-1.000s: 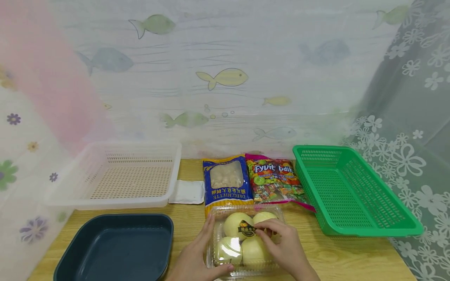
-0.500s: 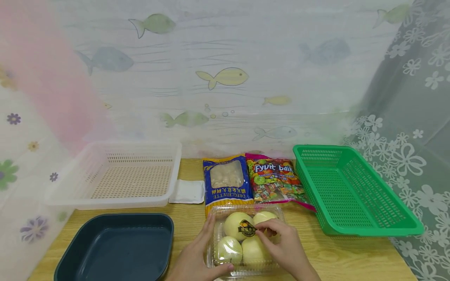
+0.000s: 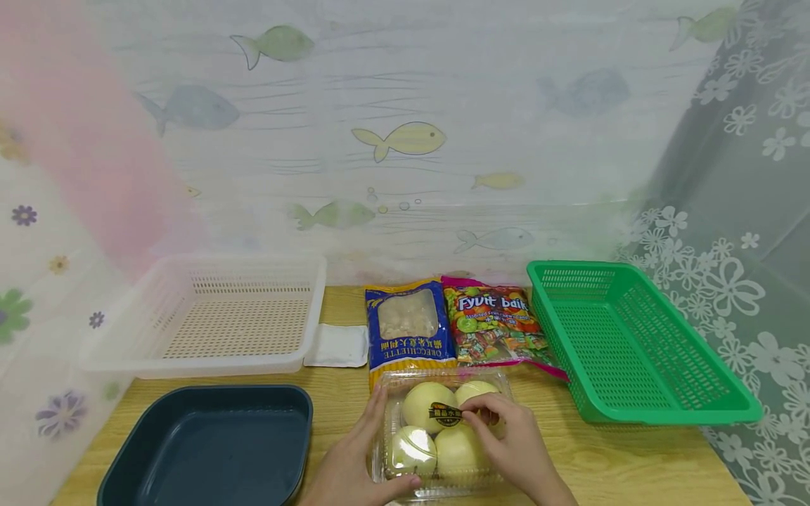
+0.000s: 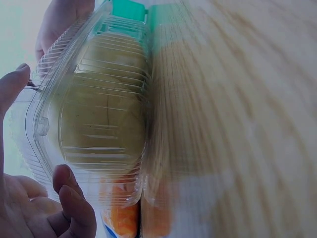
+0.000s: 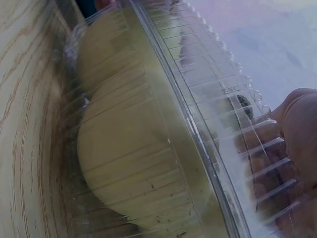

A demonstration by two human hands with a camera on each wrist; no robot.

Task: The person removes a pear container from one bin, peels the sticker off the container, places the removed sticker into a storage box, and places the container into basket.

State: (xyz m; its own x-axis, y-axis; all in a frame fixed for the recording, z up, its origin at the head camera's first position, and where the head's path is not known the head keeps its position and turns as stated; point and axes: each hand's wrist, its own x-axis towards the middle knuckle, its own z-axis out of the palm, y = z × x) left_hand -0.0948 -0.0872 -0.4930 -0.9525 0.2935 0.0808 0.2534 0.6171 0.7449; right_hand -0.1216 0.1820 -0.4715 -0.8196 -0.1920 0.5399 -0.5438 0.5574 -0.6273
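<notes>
I take this for a corner of a home, though from my end I cannot tell which room. Behind the blue pasta bag (image 3: 408, 327), a fish-print curtain (image 3: 405, 84) fills my view, with flower-print sheeting (image 3: 38, 365) far to the bag's left and more beyond its right. The wood-grain bench (image 3: 652, 464) under it carries household groceries: a candy bag (image 3: 493, 323) just right of it and a clear box (image 3: 455, 373) of pale fruit (image 3: 420, 400) in front.
</notes>
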